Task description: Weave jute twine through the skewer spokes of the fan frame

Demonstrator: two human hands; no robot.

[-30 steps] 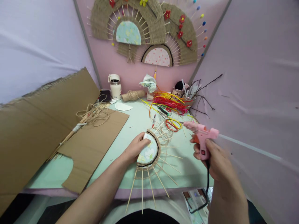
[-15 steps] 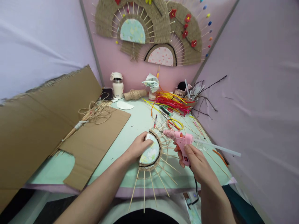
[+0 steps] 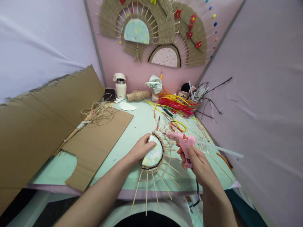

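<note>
While left grip (image 3: 141,147) pinches, fan (image 3: 155,155) beneath thumb (image 3: 151,144)

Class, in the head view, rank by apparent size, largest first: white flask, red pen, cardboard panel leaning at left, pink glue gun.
Cardboard panel
Glue gun
White flask
Red pen
The flask stands farther back, so its true size against the gun is unsure.

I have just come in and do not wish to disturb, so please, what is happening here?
A person's left hand holds a half-round, flower-printed fan piece with thin sticks radiating from it. The right hand grips a pink glue gun, its nozzle pointing toward the piece's far end. Scissors lie beyond on the table.
</note>
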